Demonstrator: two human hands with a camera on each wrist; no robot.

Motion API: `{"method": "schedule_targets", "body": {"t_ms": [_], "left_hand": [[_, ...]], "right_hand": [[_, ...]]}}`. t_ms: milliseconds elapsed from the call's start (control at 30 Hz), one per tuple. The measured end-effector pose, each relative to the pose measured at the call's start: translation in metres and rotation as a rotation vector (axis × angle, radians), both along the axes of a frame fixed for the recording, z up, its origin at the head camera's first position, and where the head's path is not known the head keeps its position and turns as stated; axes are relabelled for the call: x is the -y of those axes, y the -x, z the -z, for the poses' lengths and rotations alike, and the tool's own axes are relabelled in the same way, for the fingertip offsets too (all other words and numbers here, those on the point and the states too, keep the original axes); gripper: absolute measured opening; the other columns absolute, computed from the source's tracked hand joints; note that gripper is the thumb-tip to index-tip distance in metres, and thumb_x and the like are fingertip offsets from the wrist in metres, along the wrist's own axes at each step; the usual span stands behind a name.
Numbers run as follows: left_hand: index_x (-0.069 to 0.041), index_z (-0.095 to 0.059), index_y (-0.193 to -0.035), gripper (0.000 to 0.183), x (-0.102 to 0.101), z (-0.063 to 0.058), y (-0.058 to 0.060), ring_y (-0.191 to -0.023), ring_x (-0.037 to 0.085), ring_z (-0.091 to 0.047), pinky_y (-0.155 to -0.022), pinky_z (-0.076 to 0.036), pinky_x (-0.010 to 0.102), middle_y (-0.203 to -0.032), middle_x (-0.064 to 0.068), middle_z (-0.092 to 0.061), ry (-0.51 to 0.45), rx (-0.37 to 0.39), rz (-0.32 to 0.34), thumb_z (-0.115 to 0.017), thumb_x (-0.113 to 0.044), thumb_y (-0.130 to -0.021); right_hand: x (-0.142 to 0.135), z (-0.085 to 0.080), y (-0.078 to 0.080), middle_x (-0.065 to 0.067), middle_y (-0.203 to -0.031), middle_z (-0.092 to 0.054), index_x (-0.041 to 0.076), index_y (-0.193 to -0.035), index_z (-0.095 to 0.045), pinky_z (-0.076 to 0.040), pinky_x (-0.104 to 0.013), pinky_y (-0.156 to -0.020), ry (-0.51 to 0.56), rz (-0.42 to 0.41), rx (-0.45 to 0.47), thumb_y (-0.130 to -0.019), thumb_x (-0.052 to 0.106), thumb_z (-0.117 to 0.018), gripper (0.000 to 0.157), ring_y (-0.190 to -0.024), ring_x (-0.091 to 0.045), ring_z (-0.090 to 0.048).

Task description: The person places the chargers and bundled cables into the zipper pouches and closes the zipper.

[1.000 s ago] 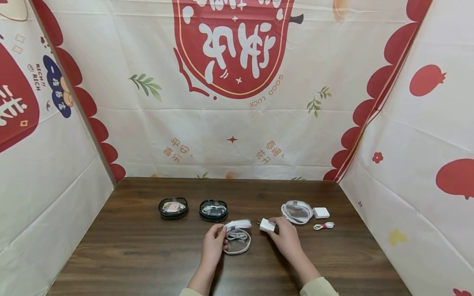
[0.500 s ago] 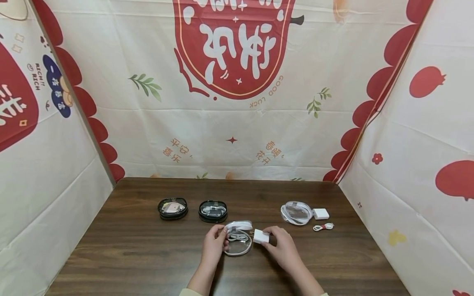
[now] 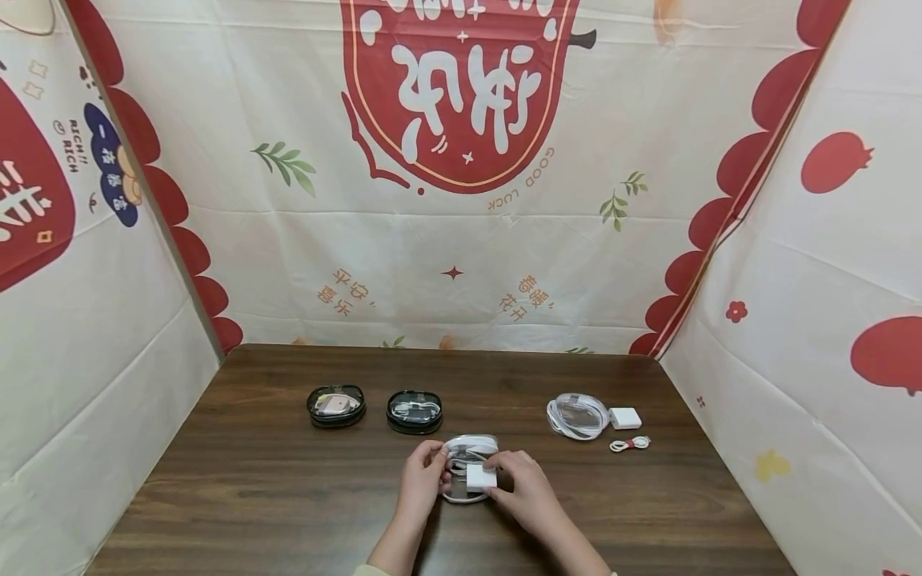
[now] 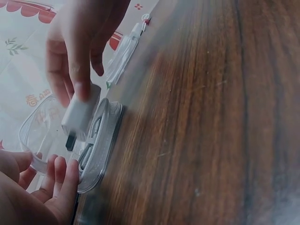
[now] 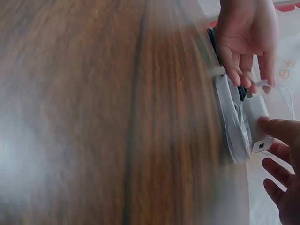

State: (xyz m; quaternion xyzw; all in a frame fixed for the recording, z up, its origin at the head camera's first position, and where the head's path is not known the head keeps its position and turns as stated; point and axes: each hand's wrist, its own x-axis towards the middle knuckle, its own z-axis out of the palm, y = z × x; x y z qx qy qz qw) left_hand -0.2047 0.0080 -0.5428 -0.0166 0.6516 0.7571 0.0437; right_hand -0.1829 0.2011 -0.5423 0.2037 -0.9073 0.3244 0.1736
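Note:
A clear pouch with white trim [image 3: 471, 442] stands open near the front of the table, a coiled cable [image 4: 89, 152] inside it. My left hand [image 3: 422, 480] pinches the raised lid by its left edge, seen in the left wrist view. Between thumb and fingers, my right hand [image 3: 529, 490] holds a white charger plug [image 3: 481, 478] over the open pouch, prongs pointing toward the left hand. The right wrist view shows the USB port on the charger's near end. Whether the charger touches the pouch's bottom I cannot tell.
Two black-trimmed clear pouches [image 3: 336, 406] [image 3: 414, 412] with things inside lie at the back left. At the back right are another white-trimmed pouch [image 3: 577, 417], a white charger [image 3: 624, 418] and a bundled white cable with a red tie [image 3: 630, 444]. Printed cloth surrounds the wooden table [image 3: 288, 512].
My right hand has carried the charger leftward and toward me, from beside the pouch to over its open inside. The left hand has kept its hold on the lid, shifting slightly right.

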Motion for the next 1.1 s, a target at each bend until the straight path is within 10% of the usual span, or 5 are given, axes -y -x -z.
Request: {"method": "schedule_targets", "body": {"t_ms": [500, 833, 1100], "left_hand": [[0.014, -0.054, -0.107, 0.019, 0.002, -0.038, -0.019, -0.065, 0.016, -0.055, -0.059, -0.056, 0.036, -0.075, 0.010, -0.059, 0.026, -0.030, 0.026, -0.052, -0.003, -0.098], [0.008, -0.057, -0.111, 0.020, 0.000, -0.002, -0.004, -0.066, 0.017, -0.056, -0.058, -0.056, 0.034, -0.079, 0.012, -0.061, 0.033, 0.005, 0.021, -0.054, -0.008, -0.099], [0.006, -0.059, -0.112, 0.022, 0.002, 0.001, -0.002, -0.066, 0.015, -0.057, -0.058, -0.056, 0.032, -0.081, 0.015, -0.062, 0.044, 0.005, 0.030, -0.057, -0.011, -0.098]], "right_hand": [[0.013, 0.010, 0.006, 0.006, -0.093, -0.069, 0.014, -0.096, -0.071, -0.043, -0.038, -0.080, -0.088, 0.038, 0.058, -0.066, 0.014, -0.088, 0.035, -0.088, -0.013, -0.054], [0.012, 0.007, 0.002, 0.006, -0.095, -0.069, 0.012, -0.099, -0.072, -0.044, -0.036, -0.079, -0.090, 0.029, 0.059, -0.067, 0.012, -0.087, 0.035, -0.089, -0.013, -0.055], [0.004, -0.001, -0.001, 0.009, -0.091, -0.068, 0.014, -0.090, -0.073, -0.047, -0.037, -0.079, 0.021, 0.160, 0.021, -0.071, 0.006, -0.083, 0.023, -0.088, -0.013, -0.056]]}}
